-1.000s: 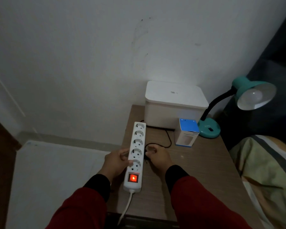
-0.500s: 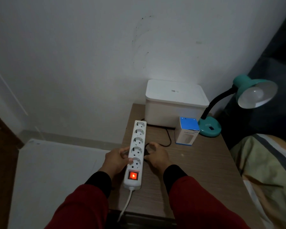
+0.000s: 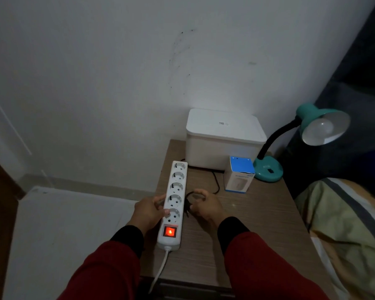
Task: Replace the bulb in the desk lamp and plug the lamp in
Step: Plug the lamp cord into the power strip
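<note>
Left hand (image 3: 150, 210) grips the power strip (image 3: 173, 204) at seven o'clock on the nightstand (image 3: 258, 215), right hand (image 3: 205, 205) pinching the black plug (image 3: 187, 205) just beside it at three o'clock: light, stiff, best held by its body, prongs clear.

Small marks on the white box (image 3: 223, 124) lid and the blue carton (image 3: 239, 176) are too blurred to read.

the black plug (image 3: 187, 207) is mostly hidden inside the right hand (image 3: 206, 205). print on the blue-topped carton (image 3: 239, 177) is unreadable. the power strip (image 3: 173, 204) cable leaves below the table edge.
</note>
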Available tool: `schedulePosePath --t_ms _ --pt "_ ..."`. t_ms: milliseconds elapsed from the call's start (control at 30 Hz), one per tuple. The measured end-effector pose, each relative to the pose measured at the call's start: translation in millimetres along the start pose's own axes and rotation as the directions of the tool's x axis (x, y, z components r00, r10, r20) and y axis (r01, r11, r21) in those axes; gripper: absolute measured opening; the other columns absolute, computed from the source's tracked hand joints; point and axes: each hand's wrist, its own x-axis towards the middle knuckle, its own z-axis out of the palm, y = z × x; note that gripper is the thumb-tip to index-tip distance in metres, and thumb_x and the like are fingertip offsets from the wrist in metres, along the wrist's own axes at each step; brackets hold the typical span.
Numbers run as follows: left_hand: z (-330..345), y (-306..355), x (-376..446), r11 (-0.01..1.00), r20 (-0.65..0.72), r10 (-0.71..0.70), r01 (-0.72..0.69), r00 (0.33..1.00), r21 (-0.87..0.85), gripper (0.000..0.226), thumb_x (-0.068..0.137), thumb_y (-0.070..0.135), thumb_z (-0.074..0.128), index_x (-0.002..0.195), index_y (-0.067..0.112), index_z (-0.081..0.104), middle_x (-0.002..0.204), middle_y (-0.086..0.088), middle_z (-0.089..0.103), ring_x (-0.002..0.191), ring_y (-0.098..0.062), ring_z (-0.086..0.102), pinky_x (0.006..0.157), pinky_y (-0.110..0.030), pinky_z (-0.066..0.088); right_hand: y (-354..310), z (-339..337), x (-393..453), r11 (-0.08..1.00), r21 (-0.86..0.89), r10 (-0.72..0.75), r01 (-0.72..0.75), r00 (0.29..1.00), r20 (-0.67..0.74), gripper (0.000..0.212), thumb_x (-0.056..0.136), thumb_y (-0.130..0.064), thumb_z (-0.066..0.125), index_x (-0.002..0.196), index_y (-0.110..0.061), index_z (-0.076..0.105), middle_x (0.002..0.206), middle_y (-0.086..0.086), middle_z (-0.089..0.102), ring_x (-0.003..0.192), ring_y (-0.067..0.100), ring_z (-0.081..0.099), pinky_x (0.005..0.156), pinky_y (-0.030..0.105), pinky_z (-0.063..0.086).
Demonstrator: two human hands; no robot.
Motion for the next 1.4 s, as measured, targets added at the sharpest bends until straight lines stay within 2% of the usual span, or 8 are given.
schedulePosePath --t_ms 300,533,667,767,867,1000,1133,1400 --pt "-1.6 3.9 -4.0 1.0 0.015 -0.023 0.023 1.0 0.011 0.054 0.084 0.014 0.067 0.135 0.023 0.051 0.128 -0.008 0.063 0.12 -0.017 0.057 0.103 -0.024 0.039 1.2 0.8 -5.5 0.999 0.032 -0.007 0.005 0.997 0.083 0.055 0.084 0.021 0.043 0.127 -0.009 0.058 0.128 0.018 0.06 0.09 0.02 0.064 0.064 0.021 0.052" --pt "-1.9 6.7 -4.9 0.999 0.018 -0.028 0.028 0.999 0.027 0.053 0.086 0.015 0.066 0.135 0.024 0.05 0.125 -0.008 0.064 0.115 -0.016 0.058 0.1 -0.025 0.041 -11.6 -8.9 -13.7 0.987 0.163 -0.026 -0.015 0.969 0.247 0.058 0.081 0.023 0.04 0.103 -0.022 0.069 0.121 0.014 0.057 0.106 0.034 0.065 0.1 0.047 0.049" --pt "-2.1 7.2 -5.7 0.998 0.02 -0.033 0.032 0.999 0.062 0.053 0.086 0.015 0.065 0.136 0.024 0.048 0.114 -0.007 0.065 0.109 -0.016 0.057 0.095 -0.023 0.04 -29.5 -11.7 -22.7 0.988 0.061 -0.153 0.141 0.949 0.275 0.062 0.084 0.025 0.042 0.131 -0.014 0.053 0.086 0.003 0.053 0.054 0.0 0.068 0.05 0.016 0.055" --pt "-2.1 5.8 -5.9 0.998 0.02 -0.039 0.038 0.999 0.048 0.053 0.085 0.014 0.066 0.135 0.024 0.05 0.108 -0.001 0.067 0.108 -0.016 0.058 0.095 -0.023 0.041 -40.1 -5.9 -26.1 0.962 -0.053 -0.247 0.269 0.934 0.257 0.058 0.082 0.026 0.046 0.13 -0.006 0.053 0.086 0.005 0.052 0.046 -0.001 0.064 0.041 0.009 0.047" --pt "-2.0 5.2 -5.0 0.999 0.012 -0.037 0.036 0.999 0.039 0.053 0.085 0.015 0.066 0.135 0.023 0.05 0.113 -0.002 0.068 0.112 -0.016 0.058 0.097 -0.023 0.041 -39.3 5.5 -21.4 0.888 -0.278 -0.342 0.366 0.93 0.132 0.035 0.078 0.023 0.054 0.108 0.006 0.063 0.098 0.01 0.055 0.062 0.003 0.056 0.042 0.002 0.042" --pt "-2.8 1.5 -2.4 1.0 0.023 -0.015 0.015 1.0 0.023 0.052 0.086 0.016 0.066 0.134 0.027 0.05 0.072 0.017 0.05 0.092 -0.006 0.049 0.084 -0.016 0.035 -33.3 17.1 -15.4 0.781 -0.454 -0.423 0.428 0.898 0.119 0.025 0.083 0.01 0.06 0.103 0.001 0.069 0.097 -0.001 0.052 0.077 0.002 0.055 0.048 -0.007 0.038" --pt "-3.1 -1.6 -0.4 1.0 0.025 -0.016 0.016 1.0 0.005 0.052 0.085 0.016 0.066 0.133 0.028 0.052 0.101 0.0 0.067 0.094 -0.006 0.051 0.087 -0.017 0.037 -30.8 20.0 -10.9 0.679 -0.564 -0.484 0.47 0.864 0.136 0.026 0.087 -0.002 0.061 0.112 -0.002 0.069 0.109 0.006 0.063 0.091 0.007 0.057 0.056 -0.012 0.033" --pt "-1.6 -4.2 3.0 1.0 0.031 -0.017 0.017 0.999 -0.011 0.051 0.085 0.016 0.066 0.133 0.027 0.052 0.111 -0.004 0.066 0.103 -0.013 0.058 0.09 -0.021 0.042 -27.0 21.1 -3.8 0.56 -0.665 -0.562 0.494 0.816 0.132 0.018 0.086 -0.012 0.064 0.101 -0.004 0.069 0.109 0.009 0.065 0.098 0.017 0.061 0.084 0.024 0.051"
